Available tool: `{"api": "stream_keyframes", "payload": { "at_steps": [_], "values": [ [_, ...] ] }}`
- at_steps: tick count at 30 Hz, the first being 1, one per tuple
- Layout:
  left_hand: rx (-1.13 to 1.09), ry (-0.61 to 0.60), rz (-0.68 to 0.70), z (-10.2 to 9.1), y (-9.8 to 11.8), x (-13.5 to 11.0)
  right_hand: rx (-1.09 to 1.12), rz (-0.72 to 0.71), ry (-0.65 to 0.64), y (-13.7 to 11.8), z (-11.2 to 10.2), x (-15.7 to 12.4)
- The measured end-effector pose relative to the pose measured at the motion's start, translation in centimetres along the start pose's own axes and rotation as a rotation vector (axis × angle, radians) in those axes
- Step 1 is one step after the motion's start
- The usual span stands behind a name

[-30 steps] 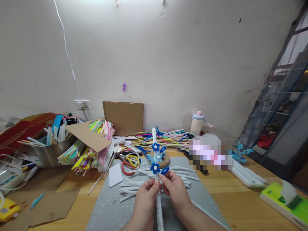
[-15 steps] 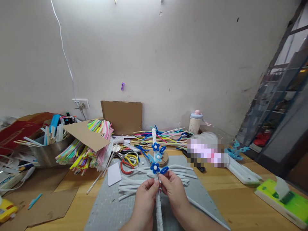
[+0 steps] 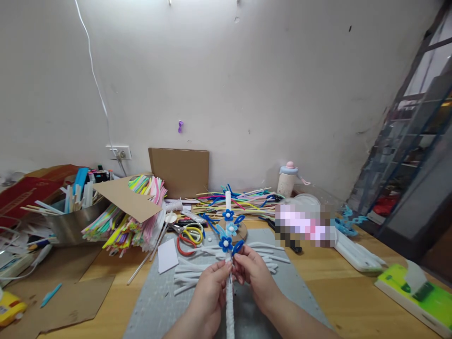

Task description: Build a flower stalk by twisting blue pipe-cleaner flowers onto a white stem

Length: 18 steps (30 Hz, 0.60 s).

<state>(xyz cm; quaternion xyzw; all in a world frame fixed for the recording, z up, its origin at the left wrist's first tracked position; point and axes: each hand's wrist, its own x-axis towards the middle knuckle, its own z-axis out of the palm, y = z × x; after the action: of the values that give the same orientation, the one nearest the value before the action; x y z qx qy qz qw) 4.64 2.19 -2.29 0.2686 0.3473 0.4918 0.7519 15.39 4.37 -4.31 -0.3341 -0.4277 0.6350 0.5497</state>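
My left hand [image 3: 212,287] is closed around a white-wrapped stick [image 3: 230,306], which points away from me over the cutting mat. Dark blue pipe-cleaner flowers [image 3: 226,244] with white centres and a light blue flower [image 3: 231,229] are set along its upper part. The fingers of my right hand [image 3: 257,273] pinch the base of a dark blue pipe-cleaner leaf loop [image 3: 238,247], close against the stick below the lowest flower. My fingertips hide the leaf's stem. White pipe cleaners [image 3: 190,275] lie on the mat behind my hands.
On the grey cutting mat [image 3: 155,301] are scissors [image 3: 187,238] and a white card [image 3: 168,255]. Bundled coloured pipe cleaners [image 3: 123,230] and a metal container [image 3: 70,226] stand left. At the back is a bottle [image 3: 286,181]; a green-and-white box [image 3: 416,294] sits right.
The blue leaf loop has tilted more upright and shifted slightly left with my right fingers. The stick's near end has swung a little left along with my left hand.
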Motion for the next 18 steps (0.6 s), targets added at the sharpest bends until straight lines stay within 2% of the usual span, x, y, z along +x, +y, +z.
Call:
{"api": "stream_keyframes", "payload": {
  "at_steps": [11, 15, 18],
  "values": [
    [-0.058, 0.106, -0.097, 0.2, 0.5, -0.3, -0.008, -0.015, -0.101, 0.0, -1.2, 0.6],
    [-0.075, 0.145, -0.134, -0.3, 0.2, 0.0, -0.086, -0.025, -0.089, -0.1, -1.5, 0.8],
    [-0.078, 0.128, -0.13, -0.5, -0.1, 0.3, -0.144, -0.045, -0.07, -0.2, -1.5, 0.9]
  ]
}}
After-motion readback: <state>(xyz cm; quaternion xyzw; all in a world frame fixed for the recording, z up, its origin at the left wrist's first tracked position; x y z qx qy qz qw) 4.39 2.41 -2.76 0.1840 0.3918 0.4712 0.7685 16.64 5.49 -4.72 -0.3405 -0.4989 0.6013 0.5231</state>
